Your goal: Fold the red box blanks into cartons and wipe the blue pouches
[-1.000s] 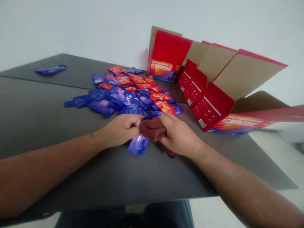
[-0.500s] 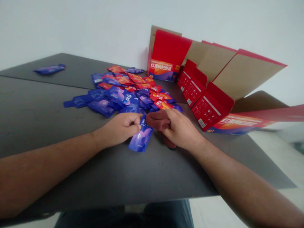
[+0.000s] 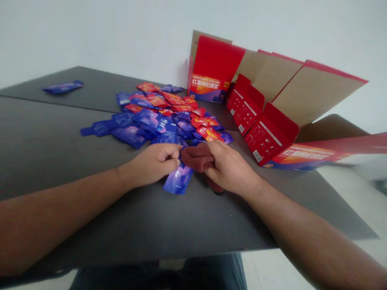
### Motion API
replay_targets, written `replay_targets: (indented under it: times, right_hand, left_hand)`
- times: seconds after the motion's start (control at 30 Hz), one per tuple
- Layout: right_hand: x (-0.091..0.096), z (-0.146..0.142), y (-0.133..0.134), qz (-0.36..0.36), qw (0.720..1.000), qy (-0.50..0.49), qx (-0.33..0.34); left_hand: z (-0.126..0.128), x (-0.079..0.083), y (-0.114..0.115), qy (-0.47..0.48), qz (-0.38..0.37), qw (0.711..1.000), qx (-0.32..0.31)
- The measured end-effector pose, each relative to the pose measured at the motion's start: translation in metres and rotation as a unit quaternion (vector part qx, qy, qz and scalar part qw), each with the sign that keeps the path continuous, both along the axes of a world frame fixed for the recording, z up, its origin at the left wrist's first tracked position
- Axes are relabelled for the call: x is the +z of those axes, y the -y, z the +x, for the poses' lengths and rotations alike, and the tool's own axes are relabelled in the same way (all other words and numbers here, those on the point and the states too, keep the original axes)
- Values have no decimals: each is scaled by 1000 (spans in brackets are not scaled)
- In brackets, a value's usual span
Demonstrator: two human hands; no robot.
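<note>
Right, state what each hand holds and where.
The left hand pinches a blue sachet at its narrow top end; the right hand grips a maroon cloth at its right end.

Dark tabletop (image 3: 45,161) | heaped sachets (image 3: 154,117) | lone far sachet (image 3: 63,87) | red cardboard cartons (image 3: 216,68), apparently half-folded

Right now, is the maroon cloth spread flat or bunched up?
Bunched up: the maroon cloth sits in thick folds under the right hand.

From where I sit, the upright carton (image 3: 208,83) at 1 o'clock reads 红黑枸杞原浆, with 40 at lower left. The flat carton panel (image 3: 302,155) at 3 o'clock shows the same characters, blurred. The sachet (image 3: 161,125) print at 12 is unreadable; there's a barcode (image 3: 257,156) at 2 o'clock.
</note>
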State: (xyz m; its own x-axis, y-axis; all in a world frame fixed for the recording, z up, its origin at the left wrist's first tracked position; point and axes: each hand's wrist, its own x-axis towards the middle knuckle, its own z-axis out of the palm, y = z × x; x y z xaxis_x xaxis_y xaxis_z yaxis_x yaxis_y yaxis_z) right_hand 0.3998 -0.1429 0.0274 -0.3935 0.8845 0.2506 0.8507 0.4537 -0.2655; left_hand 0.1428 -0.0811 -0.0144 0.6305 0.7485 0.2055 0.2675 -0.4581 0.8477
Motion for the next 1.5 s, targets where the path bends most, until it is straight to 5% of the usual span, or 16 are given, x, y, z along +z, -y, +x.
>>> replay_targets:
  times: [0.1, 0.27, 0.4, 0.57, 0.7, 1.13, 1.3, 1.5]
  right_hand:
    - [0, 1, -1, 10, 999, 2, -32]
    - [1, -1, 1, -8, 1000, 11, 17]
    - [1, 0, 0, 6, 1000, 7, -30]
    - [3, -2, 2, -17, 1000, 11, 19]
    - [4, -1, 1, -6, 999, 5, -34]
    - [3, -1, 2, -19, 1000, 10, 22]
    - [4, -2, 1, -4, 999, 2, -32]
    - [3, -2, 2, -16, 1000, 6, 8]
  left_hand:
    - [0, 0, 0, 8, -4, 1000, 11]
    - [1, 1, 0, 4, 1, 1000, -5]
    - [1, 0, 0, 13, -7, 1000, 13]
    - [1, 2, 1, 7, -3, 1000, -2]
    - [1, 2, 1, 15, -11, 1000, 16]
    - [1, 1, 0, 8, 1, 1000, 6]
    - [2, 2, 1, 15, -6, 1000, 11]
    - [1, 2, 1, 6, 1, 1000, 0]
